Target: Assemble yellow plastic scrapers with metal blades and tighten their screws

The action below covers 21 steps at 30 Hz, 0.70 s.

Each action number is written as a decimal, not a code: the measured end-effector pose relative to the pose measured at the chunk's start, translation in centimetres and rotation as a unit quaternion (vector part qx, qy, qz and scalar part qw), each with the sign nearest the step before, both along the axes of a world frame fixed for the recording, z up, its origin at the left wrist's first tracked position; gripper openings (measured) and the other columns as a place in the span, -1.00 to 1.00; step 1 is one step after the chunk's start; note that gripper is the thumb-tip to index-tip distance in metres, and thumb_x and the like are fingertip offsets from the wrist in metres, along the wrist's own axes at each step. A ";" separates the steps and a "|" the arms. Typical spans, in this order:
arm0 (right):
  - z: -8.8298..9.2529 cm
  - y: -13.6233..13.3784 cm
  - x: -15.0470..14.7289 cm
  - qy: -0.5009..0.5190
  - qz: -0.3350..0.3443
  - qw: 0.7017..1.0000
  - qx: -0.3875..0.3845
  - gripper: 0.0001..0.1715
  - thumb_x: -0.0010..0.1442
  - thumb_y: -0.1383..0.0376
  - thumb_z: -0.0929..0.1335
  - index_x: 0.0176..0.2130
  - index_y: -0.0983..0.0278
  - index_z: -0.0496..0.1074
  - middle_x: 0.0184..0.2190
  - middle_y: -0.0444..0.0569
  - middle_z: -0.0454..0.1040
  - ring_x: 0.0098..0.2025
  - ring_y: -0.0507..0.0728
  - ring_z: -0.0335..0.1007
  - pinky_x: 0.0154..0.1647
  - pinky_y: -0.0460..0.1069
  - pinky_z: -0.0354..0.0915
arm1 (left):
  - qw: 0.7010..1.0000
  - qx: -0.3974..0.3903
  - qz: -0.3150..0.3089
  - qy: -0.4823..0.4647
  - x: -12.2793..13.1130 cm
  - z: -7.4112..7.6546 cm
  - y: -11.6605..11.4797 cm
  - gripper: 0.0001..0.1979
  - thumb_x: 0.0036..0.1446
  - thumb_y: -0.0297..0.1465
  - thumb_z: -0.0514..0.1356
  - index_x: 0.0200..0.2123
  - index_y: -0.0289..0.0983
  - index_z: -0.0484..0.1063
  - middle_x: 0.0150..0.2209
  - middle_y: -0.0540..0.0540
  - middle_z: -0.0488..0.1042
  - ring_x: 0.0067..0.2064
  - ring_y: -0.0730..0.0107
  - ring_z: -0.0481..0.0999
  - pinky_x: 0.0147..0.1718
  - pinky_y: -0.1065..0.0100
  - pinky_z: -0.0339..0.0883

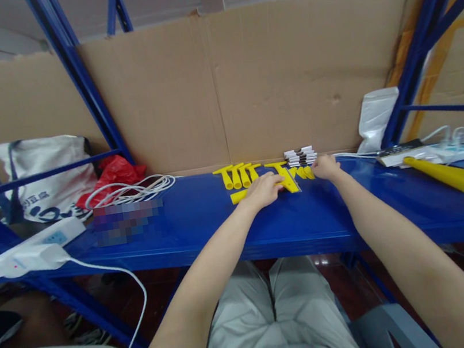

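Observation:
On the blue shelf (pixel 195 217), my left hand (pixel 265 188) has its fingers curled against a yellow T-shaped piece (pixel 287 181). A clear edge, like a thin plastic bag, shows beside that piece. Another yellow piece (pixel 239 197) sticks out from under the left side of this hand. My right hand (pixel 326 167) is closed beside several small yellow pieces (pixel 302 173), and its fingertips are partly hidden. Several yellow T-shaped pieces (pixel 236 177) lie in a row just behind my left hand. Behind the small pieces sits a stack of white rolls with dark bands (pixel 300 157).
A cardboard wall (pixel 278 74) closes off the back. To the left are a power strip (pixel 50 239), coiled white cable (pixel 142 188), a red plastic bag (pixel 121 173) and a cloth bag (pixel 48 172). A yellow wrapped item (pixel 459 175) and a white pouch (pixel 378 117) lie right.

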State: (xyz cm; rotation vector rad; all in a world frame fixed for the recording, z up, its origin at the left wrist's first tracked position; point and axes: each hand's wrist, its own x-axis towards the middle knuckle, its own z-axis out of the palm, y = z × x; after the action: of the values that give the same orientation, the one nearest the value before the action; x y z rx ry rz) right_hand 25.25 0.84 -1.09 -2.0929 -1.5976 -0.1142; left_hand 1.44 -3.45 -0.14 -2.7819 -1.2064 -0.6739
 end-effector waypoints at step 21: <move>1.2 -1.7 -5.9 0.215 0.274 0.934 0.075 -0.89 -0.07 0.44 0.33 -0.58 0.28 0.38 -0.46 -0.08 0.48 -0.31 0.06 0.38 -0.11 -0.03 0.26 | 0.996 0.053 -0.001 0.076 0.0 0.1 -0.5 -0.70 0.26 -0.34 0.00 -0.02 -0.17 0.43 -0.11 -0.12 0.41 -0.07 0.23 0.45 -0.20 0.32 0.35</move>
State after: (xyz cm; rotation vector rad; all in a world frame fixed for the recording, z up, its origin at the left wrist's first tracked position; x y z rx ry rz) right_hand 19.31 -0.85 0.14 -1.3676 -1.7522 0.3775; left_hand 1.41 -3.97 -0.06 -2.6924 -1.1066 -0.5005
